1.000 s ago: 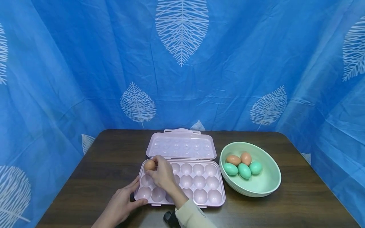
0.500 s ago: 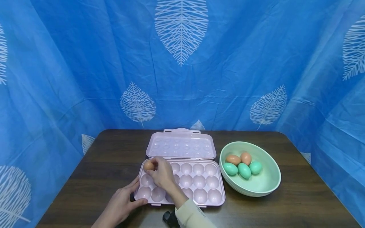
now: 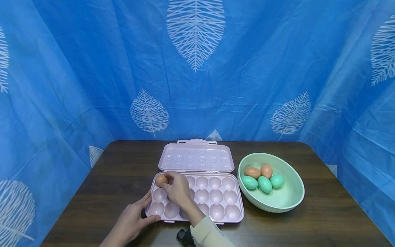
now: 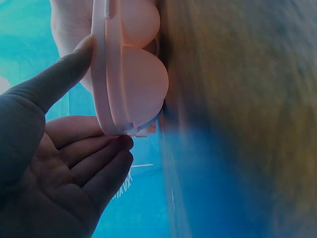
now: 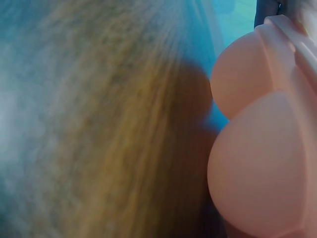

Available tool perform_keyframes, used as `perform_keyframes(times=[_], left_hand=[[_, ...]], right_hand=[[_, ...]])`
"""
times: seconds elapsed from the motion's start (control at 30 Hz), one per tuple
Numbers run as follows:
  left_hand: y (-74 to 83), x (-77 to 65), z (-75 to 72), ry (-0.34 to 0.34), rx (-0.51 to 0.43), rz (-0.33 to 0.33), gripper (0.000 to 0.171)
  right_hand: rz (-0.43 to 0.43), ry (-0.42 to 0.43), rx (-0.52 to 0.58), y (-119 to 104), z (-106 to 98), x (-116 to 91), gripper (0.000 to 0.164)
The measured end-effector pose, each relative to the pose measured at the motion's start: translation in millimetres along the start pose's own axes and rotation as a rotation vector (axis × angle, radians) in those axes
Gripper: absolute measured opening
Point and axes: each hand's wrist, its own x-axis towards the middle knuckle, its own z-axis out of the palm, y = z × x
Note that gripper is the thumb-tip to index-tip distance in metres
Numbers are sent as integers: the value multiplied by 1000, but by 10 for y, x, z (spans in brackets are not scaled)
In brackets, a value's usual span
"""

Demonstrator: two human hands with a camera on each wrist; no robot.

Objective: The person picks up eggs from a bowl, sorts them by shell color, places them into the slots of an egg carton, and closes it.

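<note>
A pale pink plastic egg box (image 3: 197, 222) lies with its lid folded back, rows of round cups showing. My right hand (image 3: 179, 188) reaches across it and pinches a brown egg (image 3: 161, 180) at the far left corner cup. That hand and its wrist cover several of the cups. At the box's near left corner my left hand (image 3: 132, 218) grips the edge, thumb along the front and fingers at the side. The left wrist view has the thumb (image 4: 74, 59) on the rim and the fingertips at the end of the box. The right wrist view shows rounded cup undersides (image 5: 257, 163).
A light green bowl (image 3: 290, 195) stands to the right of the egg box, close against it. Inside are two brown eggs (image 3: 252, 172) and several green eggs (image 3: 264, 184). Blue curtains with white leaf prints hang behind and beside the dark wooden table (image 3: 327, 212).
The brown egg has sunk slightly and shifted a touch left in the right hand's pinch, then stayed there. The left hand keeps its place on the box.
</note>
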Motion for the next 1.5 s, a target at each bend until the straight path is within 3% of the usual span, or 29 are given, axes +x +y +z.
perform_keyframes(times=[0.5,0.73,0.87,1.07,1.3,1.5], left_hand=[[12,3,-7,-20,-32,-18,79],[-1,-16,2,19,-14,16,78],[-6,-11,12,33,7,26,79],[-7,4,28,13,2,-10,81],[-14,-11,28,41,16,34,77],[-4,11,7,-2,-10,-10,80]], right_hand=[[78,-44,66,-58,-139,-56,31],[-13,-61,73,-65,-312,-41,38],[2,-90,98,-108,-415,-39,45],[15,-136,124,-133,-524,-64,58],[-28,-103,170,-113,-711,-34,56],[-22,-82,205,-109,-890,-26,59]])
